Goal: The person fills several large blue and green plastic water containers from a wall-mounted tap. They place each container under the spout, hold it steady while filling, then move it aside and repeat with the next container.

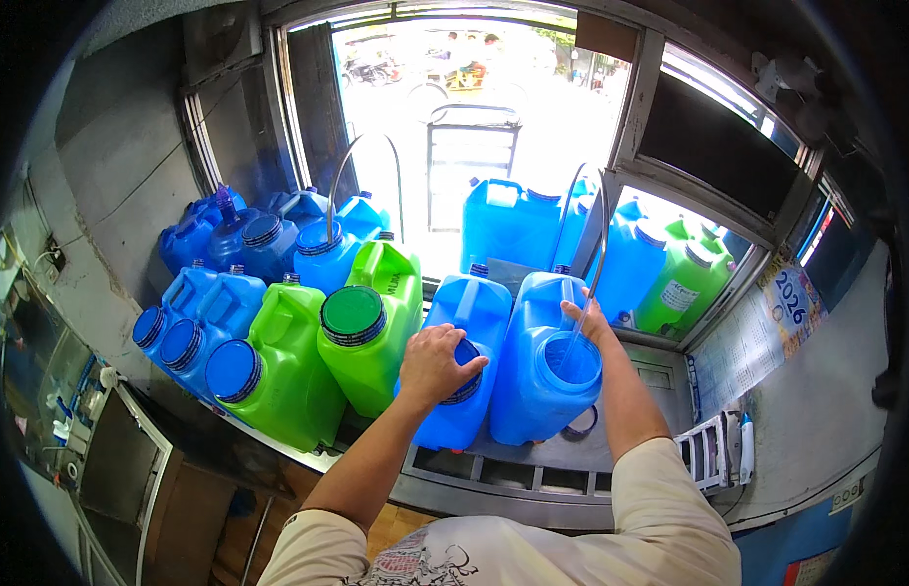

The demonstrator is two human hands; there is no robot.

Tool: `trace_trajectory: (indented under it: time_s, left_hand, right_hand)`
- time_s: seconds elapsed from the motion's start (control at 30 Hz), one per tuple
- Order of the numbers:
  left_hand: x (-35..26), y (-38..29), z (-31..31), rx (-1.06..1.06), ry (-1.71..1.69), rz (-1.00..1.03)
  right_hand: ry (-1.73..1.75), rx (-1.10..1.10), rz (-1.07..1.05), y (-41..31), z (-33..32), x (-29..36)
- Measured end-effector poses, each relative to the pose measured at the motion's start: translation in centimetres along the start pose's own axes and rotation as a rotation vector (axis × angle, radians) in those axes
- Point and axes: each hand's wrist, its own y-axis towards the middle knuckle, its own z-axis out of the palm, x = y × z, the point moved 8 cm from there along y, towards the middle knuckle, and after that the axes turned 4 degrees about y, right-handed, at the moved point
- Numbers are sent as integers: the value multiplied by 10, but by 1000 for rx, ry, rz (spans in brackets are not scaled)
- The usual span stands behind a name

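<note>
My left hand (438, 362) spans the blue screw cap (465, 388) of a blue plastic water jug (454, 428), thumb on one side and fingers on the other. To its right stands an uncapped blue water jug (531, 395), its wide mouth facing me. A clear tube (580, 322) runs down from a curved metal filling pipe (607, 227) into that mouth. My right hand (590, 321) is beside the jug's top, at the tube; whether its fingers grip the tube or only rest there is unclear. A loose round cap (580, 423) lies on the metal counter beside this jug.
Green jugs (293, 395) (374, 366) and small blue jugs (205, 351) line the counter to the left. More jugs (509, 227) stand by the open window. Another curved pipe (341, 176) rises at left. A slotted metal ledge (498, 476) runs along the front; a calendar (755, 344) hangs right.
</note>
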Motion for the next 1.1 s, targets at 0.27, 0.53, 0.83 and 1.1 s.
trace_trajectory:
  time_s: [0.27, 0.53, 0.83, 1.1]
  left_hand:
    - [-2, 0, -3, -5, -8, -21]
    - [2, 6, 3, 29, 12, -59]
    - [6, 6, 5, 70, 123, -142]
    - [4, 5, 5, 59, 126, -178]
  right_hand:
    - [-61, -11, -37, -5, -2, 9]
    - [-191, -35, 36, -7, 0, 11]
    - [-167, -20, 38, -16, 7, 19]
    - [-233, -30, 112, -27, 6, 30]
